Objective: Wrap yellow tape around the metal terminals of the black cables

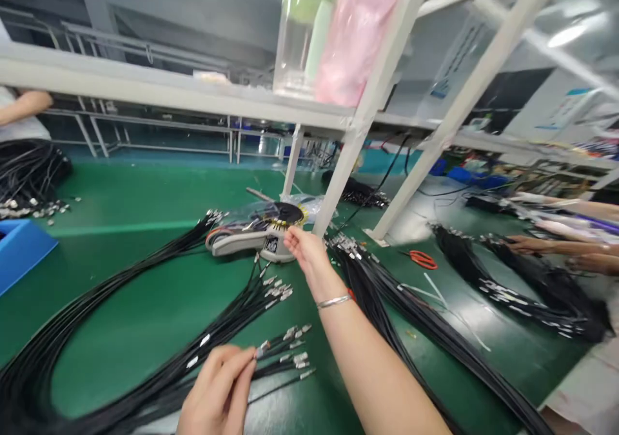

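Note:
My left hand (217, 390) is closed in a pinch on the connector end of a black cable (262, 349). Around it lies a bundle of black cables (213, 338) with metal-looking connector ends, curving in a wide loop to the left. My right hand (307, 251), a bangle on its wrist, reaches forward with fingers pressed together at a grey desktop device (242, 245). That device looks like a tape dispenser and has a dark round disc (285, 212) with yellow tabs along its rim. Whatever the right fingertips pinch, if anything, is too small to make out.
More black cables (387, 280) lie right of my forearm, near orange-handled scissors (423, 259). White shelf posts (355, 138) rise from the green table (126, 196). A blue bin (24, 254) sits at left. Co-workers' arms (546, 245) reach in at right; another person's arm (24, 106) shows at left.

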`<state>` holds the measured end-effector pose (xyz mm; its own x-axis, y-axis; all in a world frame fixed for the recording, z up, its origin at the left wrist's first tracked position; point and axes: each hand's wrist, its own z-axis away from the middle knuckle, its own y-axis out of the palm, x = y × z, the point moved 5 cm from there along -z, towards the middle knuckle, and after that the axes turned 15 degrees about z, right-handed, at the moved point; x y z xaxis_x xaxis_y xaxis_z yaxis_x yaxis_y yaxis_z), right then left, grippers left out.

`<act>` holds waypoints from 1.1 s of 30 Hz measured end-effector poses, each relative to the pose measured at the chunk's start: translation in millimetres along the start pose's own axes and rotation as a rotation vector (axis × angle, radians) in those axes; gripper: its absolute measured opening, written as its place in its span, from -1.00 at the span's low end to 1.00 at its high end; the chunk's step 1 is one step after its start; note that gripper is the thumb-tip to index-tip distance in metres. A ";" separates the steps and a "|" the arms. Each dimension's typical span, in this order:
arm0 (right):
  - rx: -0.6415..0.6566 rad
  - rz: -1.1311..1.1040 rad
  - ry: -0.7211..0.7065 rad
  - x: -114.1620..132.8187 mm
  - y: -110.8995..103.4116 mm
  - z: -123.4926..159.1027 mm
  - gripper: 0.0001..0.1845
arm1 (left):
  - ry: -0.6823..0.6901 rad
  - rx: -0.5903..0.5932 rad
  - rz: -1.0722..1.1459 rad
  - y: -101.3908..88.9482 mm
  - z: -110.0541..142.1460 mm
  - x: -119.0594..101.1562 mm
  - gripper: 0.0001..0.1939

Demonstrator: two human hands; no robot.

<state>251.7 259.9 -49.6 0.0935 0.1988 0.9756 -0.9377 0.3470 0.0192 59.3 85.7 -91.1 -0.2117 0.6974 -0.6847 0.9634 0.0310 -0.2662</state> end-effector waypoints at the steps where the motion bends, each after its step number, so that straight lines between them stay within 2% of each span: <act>1: 0.023 0.018 -0.024 -3.2 -4.9 14.6 -0.88 | -0.025 0.006 0.001 -2.8 -1.5 -2.0 -0.81; 5: 0.210 0.141 -0.078 -33.7 -27.8 99.3 -0.89 | -0.117 -0.010 0.028 -6.6 -6.1 -9.6 -0.80; 7: 0.344 0.308 -0.193 -50.0 -31.1 143.6 -0.87 | -0.139 -0.014 0.043 -4.3 -5.6 -12.2 -0.80; 9: 0.350 0.374 -0.241 -64.4 -32.1 173.8 -0.86 | -0.131 -0.013 0.046 -1.5 -3.7 -15.2 -0.80; 11: 0.321 0.393 -0.260 -71.8 -28.7 188.8 -0.85 | -0.119 -0.002 0.045 0.9 -1.5 -18.4 -0.80; 16: 0.302 0.324 -0.240 -70.3 -18.4 193.1 -0.82 | -0.103 0.014 0.033 2.7 1.2 -26.7 -0.74; 26: 0.261 0.220 -0.161 -70.6 -17.1 199.1 -0.78 | -0.088 0.018 0.014 -0.3 2.3 -34.7 -0.82; 33: 0.257 0.185 -0.140 -70.1 -15.2 197.7 -0.76 | -0.034 0.057 0.023 -1.3 1.7 -37.4 -0.77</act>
<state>193.2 59.5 -75.0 -0.1159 0.1026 0.9879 -0.9898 0.0708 -0.1235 65.7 58.3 -66.2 -0.1957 0.6725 -0.7138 0.9575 -0.0262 -0.2871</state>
